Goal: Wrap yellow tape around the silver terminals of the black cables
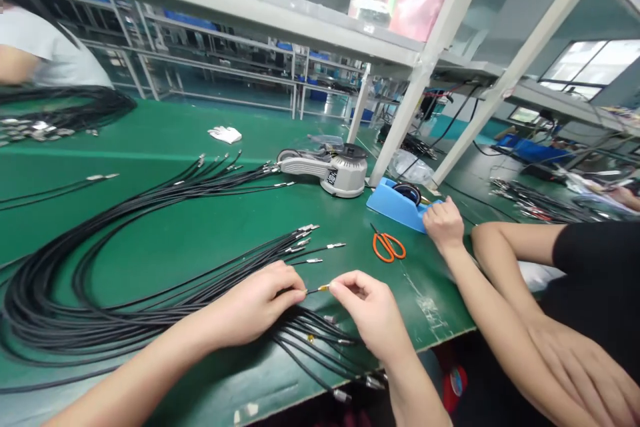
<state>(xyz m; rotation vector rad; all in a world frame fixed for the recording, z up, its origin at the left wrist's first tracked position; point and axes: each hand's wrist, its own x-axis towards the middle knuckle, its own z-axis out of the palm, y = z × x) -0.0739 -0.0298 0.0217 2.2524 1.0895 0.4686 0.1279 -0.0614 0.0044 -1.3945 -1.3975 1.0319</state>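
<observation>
My left hand (260, 303) is closed around a thin black cable (313, 291) just behind its metal tip. My right hand (367, 310) pinches the small yellow piece (324, 287) at that tip between thumb and forefinger. Both hands rest low over the green table (165, 240), near its front edge. Under and behind them lies a large looped bundle of black cables (75, 300) with metal ends (307, 240) fanned out just beyond my fingers. More cable ends (345, 395) hang over the table edge below my right wrist.
Orange scissors (387, 245) lie right of the cable ends. A grey tape dispenser machine (335, 170) and a blue tape holder (397, 203) stand behind; a co-worker's hand (443, 223) touches the blue one. Another person (45, 47) sits far left. White gloves (225, 135) lie mid-table.
</observation>
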